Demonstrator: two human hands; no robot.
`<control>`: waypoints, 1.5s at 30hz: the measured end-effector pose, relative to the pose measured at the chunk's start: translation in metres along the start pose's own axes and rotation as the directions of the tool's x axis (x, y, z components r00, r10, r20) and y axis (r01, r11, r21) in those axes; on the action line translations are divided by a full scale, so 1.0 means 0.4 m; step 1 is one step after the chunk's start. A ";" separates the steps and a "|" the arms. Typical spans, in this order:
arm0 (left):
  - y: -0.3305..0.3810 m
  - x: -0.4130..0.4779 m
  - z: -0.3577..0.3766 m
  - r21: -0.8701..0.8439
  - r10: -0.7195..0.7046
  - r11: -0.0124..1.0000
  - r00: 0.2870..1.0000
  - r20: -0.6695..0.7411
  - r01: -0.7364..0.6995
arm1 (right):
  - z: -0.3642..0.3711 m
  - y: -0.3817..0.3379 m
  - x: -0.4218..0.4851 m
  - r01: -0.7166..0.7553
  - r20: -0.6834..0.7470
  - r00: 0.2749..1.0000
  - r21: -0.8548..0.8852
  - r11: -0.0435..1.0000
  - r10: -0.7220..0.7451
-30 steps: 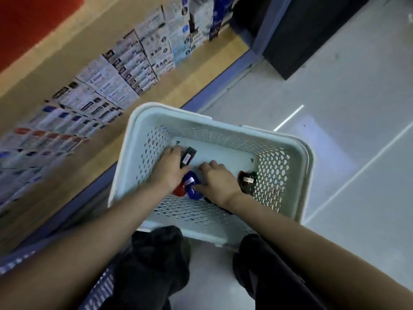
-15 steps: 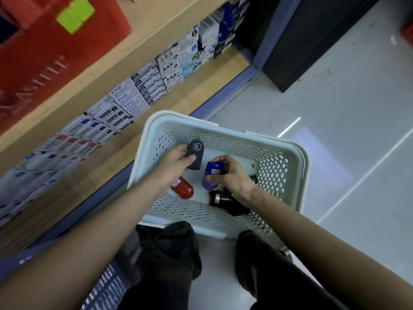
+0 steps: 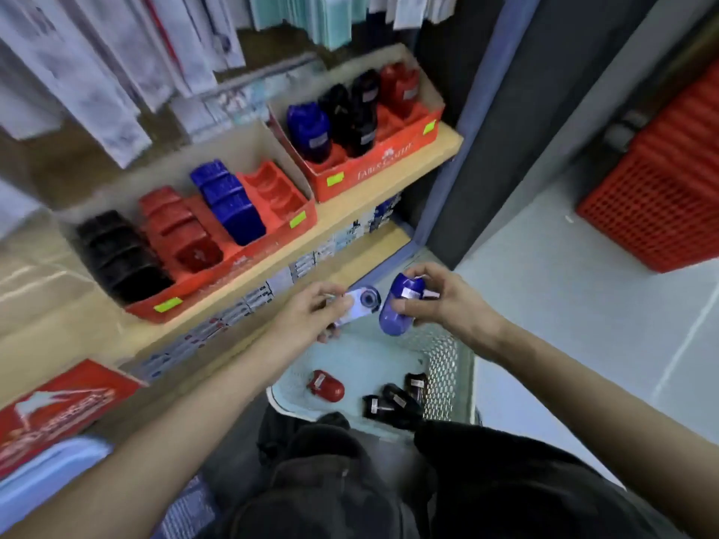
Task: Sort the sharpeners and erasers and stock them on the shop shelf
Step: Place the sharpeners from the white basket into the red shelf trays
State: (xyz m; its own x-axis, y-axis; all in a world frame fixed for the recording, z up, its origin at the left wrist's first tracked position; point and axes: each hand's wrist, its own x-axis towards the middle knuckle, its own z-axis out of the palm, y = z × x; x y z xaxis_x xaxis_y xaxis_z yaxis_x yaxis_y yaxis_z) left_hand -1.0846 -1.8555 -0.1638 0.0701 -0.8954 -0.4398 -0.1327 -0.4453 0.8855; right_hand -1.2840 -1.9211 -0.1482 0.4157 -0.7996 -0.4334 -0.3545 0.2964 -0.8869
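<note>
My left hand (image 3: 311,315) grips a pale, blurred sharpener (image 3: 360,305) with a round dark hole on its end. Beside it my right hand (image 3: 439,301) holds a blue capsule-shaped sharpener (image 3: 398,305). Both are raised above the white perforated basket (image 3: 447,367) on the floor. Inside the basket lie a red sharpener (image 3: 326,386) and a few black ones (image 3: 393,402). On the wooden shelf (image 3: 350,200) stand two red display trays: the left tray (image 3: 218,274) with black, red and blue rows, the right tray (image 3: 373,169) with blue, black and red sharpeners.
A lower shelf carries several small white and blue boxes (image 3: 280,280). A red plastic crate (image 3: 657,188) stands on the grey floor at the right. Hanging packets (image 3: 97,64) fill the wall above. A blue shelf upright (image 3: 463,149) borders the shelves.
Both hands have lifted out of the basket, each with a sharpener, and now hover in front of the shelf. The view has swung upward to the red display trays.
</note>
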 end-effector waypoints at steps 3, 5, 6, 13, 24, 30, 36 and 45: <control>0.082 -0.048 -0.027 0.036 0.141 0.990 0.974 -0.176 -0.137 | -0.017 -0.114 -0.020 0.158 -0.096 0.983 0.021 0.987 -0.155; 0.148 -0.080 -0.041 0.081 0.248 0.969 0.931 -0.268 -0.234 | -0.021 -0.186 -0.014 0.235 -0.152 0.962 0.034 0.971 -0.227; 0.181 -0.096 -0.047 0.121 0.302 0.953 0.904 -0.301 -0.278 | -0.020 -0.217 -0.005 0.264 -0.176 0.951 0.034 0.964 -0.254; 0.303 -0.141 -0.110 0.192 0.370 0.929 0.770 -0.520 -0.316 | 0.047 -0.377 0.118 0.462 -0.244 0.818 -0.258 0.848 -0.520; 0.189 -0.164 -0.252 -0.078 0.183 0.952 0.756 -0.629 -0.295 | 0.080 -0.346 0.237 0.371 -0.053 0.730 -0.807 0.460 -0.682; 0.154 -0.207 -0.302 -0.109 0.171 0.939 0.716 -0.677 -0.327 | 0.078 -0.342 0.243 0.372 0.160 0.669 -0.917 0.142 -0.726; 0.150 -0.249 -0.325 -0.087 0.178 0.941 0.698 -0.694 -0.327 | 0.096 -0.328 0.241 0.403 0.147 0.664 -0.896 0.185 -0.733; 0.178 -0.253 -0.321 -0.014 0.223 0.947 0.689 -0.689 -0.320 | 0.112 -0.311 0.222 0.297 0.104 0.724 -0.939 0.172 -0.682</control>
State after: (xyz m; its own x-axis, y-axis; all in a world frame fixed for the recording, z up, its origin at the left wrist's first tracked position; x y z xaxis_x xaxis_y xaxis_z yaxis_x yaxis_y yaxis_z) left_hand -0.9743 -1.7961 -0.0372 0.7002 -0.7140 -0.0025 -0.1345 -0.1353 0.9816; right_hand -1.1655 -2.0055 -0.0837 0.6296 -0.7266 0.2749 -0.7243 -0.6770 -0.1307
